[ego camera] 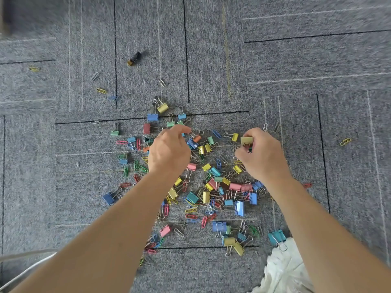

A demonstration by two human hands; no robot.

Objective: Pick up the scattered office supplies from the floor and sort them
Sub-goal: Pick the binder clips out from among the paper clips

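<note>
Grey carpet (275, 70) lies strewn with binder clips (152, 116) and paper clips (121, 142) past counting. Right hand (262, 153) pinches a yellow clip (247, 140); left hand (169, 151) hides its grip.

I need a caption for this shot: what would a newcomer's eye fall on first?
First, the bright heap of coloured binder clips and paper clips strewn over the grey carpet at the centre. Next, reaching in from below, the right-hand grip pinches a pale yellow binder clip, while the left-hand grip hovers over the heap's upper left. A lone black-and-gold object lies apart, further up and left.
</note>
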